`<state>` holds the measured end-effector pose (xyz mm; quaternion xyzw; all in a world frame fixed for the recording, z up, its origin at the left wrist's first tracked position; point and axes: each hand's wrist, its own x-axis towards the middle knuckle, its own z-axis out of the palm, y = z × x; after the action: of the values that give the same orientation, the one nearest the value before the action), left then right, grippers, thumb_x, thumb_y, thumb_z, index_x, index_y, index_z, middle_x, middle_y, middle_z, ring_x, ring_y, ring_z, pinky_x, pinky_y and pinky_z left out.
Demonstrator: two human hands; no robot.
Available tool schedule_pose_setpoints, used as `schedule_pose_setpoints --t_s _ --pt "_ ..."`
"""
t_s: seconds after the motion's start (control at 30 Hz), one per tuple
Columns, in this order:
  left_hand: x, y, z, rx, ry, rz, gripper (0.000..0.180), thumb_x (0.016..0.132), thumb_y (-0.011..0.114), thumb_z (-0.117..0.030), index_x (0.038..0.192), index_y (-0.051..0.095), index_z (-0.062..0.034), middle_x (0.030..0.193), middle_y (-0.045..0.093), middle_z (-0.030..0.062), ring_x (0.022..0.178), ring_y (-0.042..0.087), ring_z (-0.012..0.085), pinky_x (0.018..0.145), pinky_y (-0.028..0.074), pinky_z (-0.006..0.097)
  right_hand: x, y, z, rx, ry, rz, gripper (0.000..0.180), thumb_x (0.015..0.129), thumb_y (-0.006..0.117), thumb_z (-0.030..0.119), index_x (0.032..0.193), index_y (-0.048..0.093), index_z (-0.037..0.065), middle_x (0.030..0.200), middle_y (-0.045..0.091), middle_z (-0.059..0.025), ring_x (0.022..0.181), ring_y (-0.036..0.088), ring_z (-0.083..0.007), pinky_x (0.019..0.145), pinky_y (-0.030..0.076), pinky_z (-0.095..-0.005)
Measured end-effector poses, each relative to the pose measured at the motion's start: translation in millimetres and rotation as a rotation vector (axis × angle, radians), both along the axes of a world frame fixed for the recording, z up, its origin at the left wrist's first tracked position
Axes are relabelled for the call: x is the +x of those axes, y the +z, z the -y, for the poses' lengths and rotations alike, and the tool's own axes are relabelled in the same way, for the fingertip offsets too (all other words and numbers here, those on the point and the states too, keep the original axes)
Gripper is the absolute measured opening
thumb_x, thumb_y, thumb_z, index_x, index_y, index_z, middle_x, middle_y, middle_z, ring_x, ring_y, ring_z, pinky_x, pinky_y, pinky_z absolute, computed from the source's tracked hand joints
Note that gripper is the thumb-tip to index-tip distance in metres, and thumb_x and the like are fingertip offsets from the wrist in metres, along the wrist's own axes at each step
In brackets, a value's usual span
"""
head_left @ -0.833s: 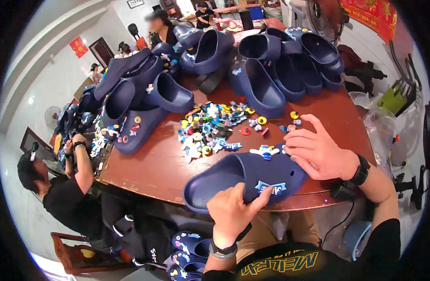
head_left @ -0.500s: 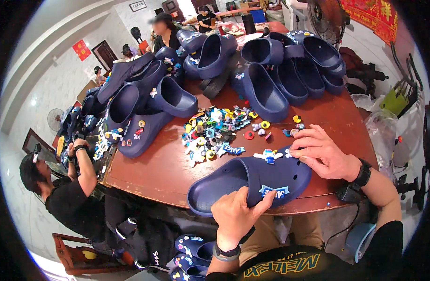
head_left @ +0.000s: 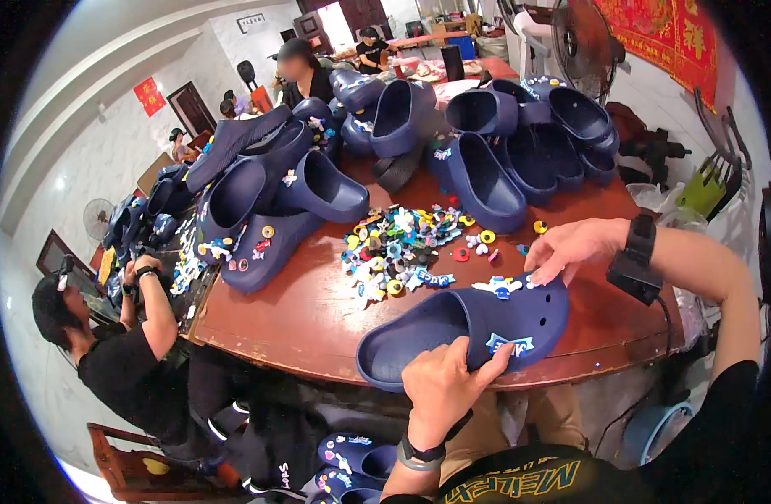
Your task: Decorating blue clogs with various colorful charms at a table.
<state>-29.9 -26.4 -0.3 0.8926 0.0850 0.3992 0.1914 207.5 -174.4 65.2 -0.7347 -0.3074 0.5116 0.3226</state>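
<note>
At the desk (head_left: 318,311) front edge, the left hand (head_left: 442,385) clamps a navy clog (head_left: 465,328). The right hand (head_left: 574,246), fingers together, presses a charm (head_left: 499,287) onto it. Bare wood lies left.

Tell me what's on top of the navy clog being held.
On the navy clog: white-and-blue charms at its toe, right hand fingertips touching there. Left hand covers the near side.

A single head-worn fisheye view looks steeply down from just above the near edge of the round wooden table (head_left: 318,311), facing across it toward the far room; edges bend at the rim, and the wearer's forearms enter from below
</note>
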Motion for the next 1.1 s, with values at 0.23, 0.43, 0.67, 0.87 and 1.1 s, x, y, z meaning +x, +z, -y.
schedule_pose_setpoints --t_s 0.23,0.43,0.67,0.87,1.1 --pt "1.9 -3.0 -2.7 0.032 -0.031 0.038 0.057 0.067 0.084 -0.048 0.052 0.043 -0.0105 0.043 0.044 0.0065 0.038 0.048 0.0244 0.039 0.037 0.035 9.7 6.2 -19.7 -0.295 0.068 -0.145 0.055 0.082 0.076 0.028 0.124 0.057 -0.002 0.108 0.065 -0.0062 0.098 0.062 -0.0153 0.088 0.051 -0.0337" --pt "4.9 -4.6 -6.7 0.040 -0.047 0.085 0.057 0.068 0.083 -0.050 0.051 0.044 -0.0112 0.042 0.044 0.0052 0.037 0.049 0.0232 0.038 0.038 0.034 5.9 5.2 -19.6 -0.274 0.061 0.007 0.055 0.077 0.078 0.025 0.123 0.060 0.000 0.110 0.065 -0.0067 0.096 0.062 -0.0147 0.086 0.050 -0.0306" --pt "4.1 -5.8 -5.6 0.061 -0.024 0.070 0.056 0.069 0.081 -0.052 0.052 0.046 -0.0112 0.043 0.047 0.0065 0.037 0.051 0.0234 0.037 0.039 0.034 3.3 2.1 -9.2 -0.190 0.081 0.079 0.057 0.082 0.074 0.037 0.127 0.060 0.005 0.112 0.065 -0.0036 0.102 0.060 -0.0156 0.086 0.051 -0.0341" --pt "-2.4 -6.5 -1.7 0.046 -0.026 0.041 0.056 0.072 0.078 -0.054 0.053 0.048 -0.0111 0.043 0.048 0.0071 0.038 0.052 0.0237 0.037 0.040 0.035 -26.9 -7.4 21.2 0.203 0.129 0.422 0.042 0.093 0.063 0.034 0.119 0.062 0.000 0.110 0.063 -0.0053 0.100 0.057 -0.0140 0.088 0.047 -0.0321" --pt "1.6 -2.3 0.5 0.082 0.000 0.029 0.055 0.072 0.078 -0.053 0.053 0.048 -0.0107 0.043 0.048 0.0074 0.039 0.053 0.0239 0.039 0.039 0.035 -17.8 -62.9 45.4 0.655 -0.203 0.969 0.024 0.086 0.067 0.011 0.108 0.062 0.002 0.106 0.062 -0.0123 0.104 0.058 -0.0265 0.095 0.044 -0.0365"
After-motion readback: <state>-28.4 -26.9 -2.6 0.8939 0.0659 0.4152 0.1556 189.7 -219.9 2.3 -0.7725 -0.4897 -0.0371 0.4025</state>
